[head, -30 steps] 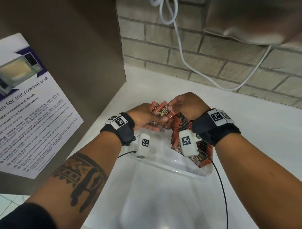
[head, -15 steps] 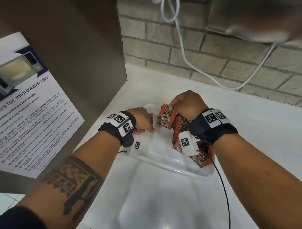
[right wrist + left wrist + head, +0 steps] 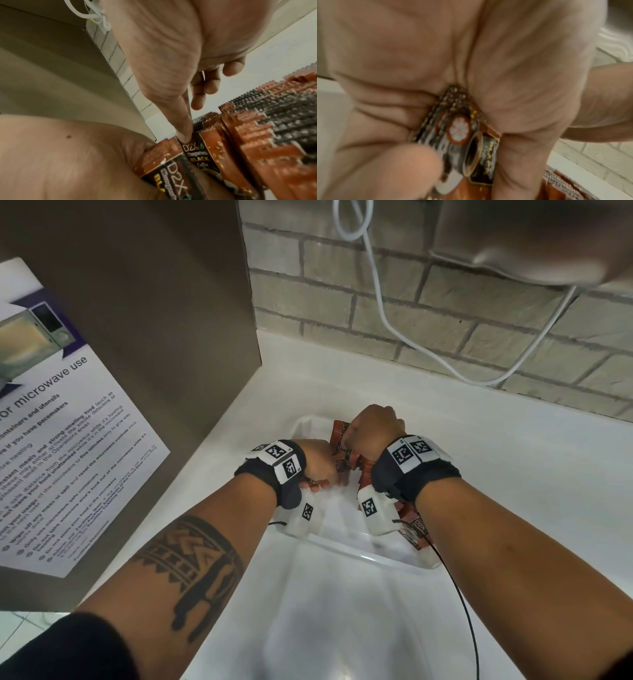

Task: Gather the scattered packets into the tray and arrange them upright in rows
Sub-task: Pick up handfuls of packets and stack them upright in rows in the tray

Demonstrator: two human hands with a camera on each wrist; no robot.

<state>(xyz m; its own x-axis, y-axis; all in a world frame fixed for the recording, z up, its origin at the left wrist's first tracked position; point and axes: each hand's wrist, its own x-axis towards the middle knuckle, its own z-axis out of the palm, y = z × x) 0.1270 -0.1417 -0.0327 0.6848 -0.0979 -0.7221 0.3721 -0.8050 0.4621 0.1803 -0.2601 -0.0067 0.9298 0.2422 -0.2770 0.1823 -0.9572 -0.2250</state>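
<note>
Reddish-brown foil coffee packets [image 3: 248, 142] being rowed upright in the clear plastic tray [image 3: 359, 556]: left hand [image 3: 317, 460] clutches a bundle, right hand [image 3: 373, 428] pinches one, next seating it snugly.

A white counter [image 3: 513, 474] runs to a brick wall; a clear tray [image 3: 346, 546] sits directly on it, near the left corner; a thin black cable [image 3: 462, 604] crosses the counter's front.

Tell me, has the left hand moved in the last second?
Yes. The left hand, gripping packets, has dropped from beside the right hand towards the tray's near-left side.
</note>
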